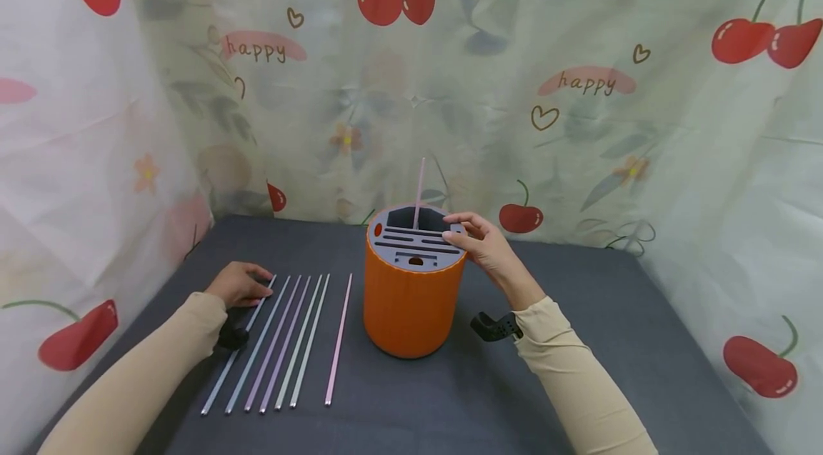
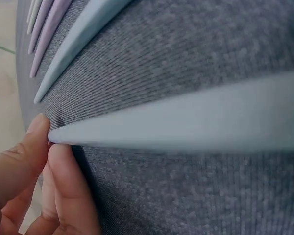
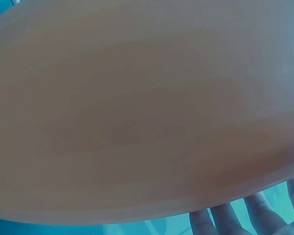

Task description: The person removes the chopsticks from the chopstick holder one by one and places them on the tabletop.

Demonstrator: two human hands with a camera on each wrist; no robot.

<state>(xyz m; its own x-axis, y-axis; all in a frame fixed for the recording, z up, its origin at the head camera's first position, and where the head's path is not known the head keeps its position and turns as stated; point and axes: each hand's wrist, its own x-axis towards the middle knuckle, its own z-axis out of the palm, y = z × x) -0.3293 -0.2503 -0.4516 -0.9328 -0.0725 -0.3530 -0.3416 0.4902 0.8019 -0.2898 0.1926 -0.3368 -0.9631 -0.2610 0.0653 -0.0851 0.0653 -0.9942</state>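
Note:
In the head view my left hand [image 1: 239,285] is at the far end of the leftmost pale blue chopstick [image 1: 225,372]. The left wrist view shows thumb and fingers pinching the thin tip of this chopstick [image 2: 186,122], which lies along the dark cloth. Beside it lie other chopsticks in blue, purple [image 1: 278,349], pale green and pink [image 1: 337,348]. My right hand [image 1: 491,251] touches the top rim of an orange knife block [image 1: 411,305] with a grey slotted top; its fingertips are hidden behind the rim in the right wrist view. A pink chopstick [image 1: 420,187] stands in the block's rear opening.
A dark grey cloth [image 1: 579,369] covers the table. Patterned curtains [image 1: 411,83] with cherries hang behind and at both sides. The block stands right of the row of chopsticks, near the middle of the table.

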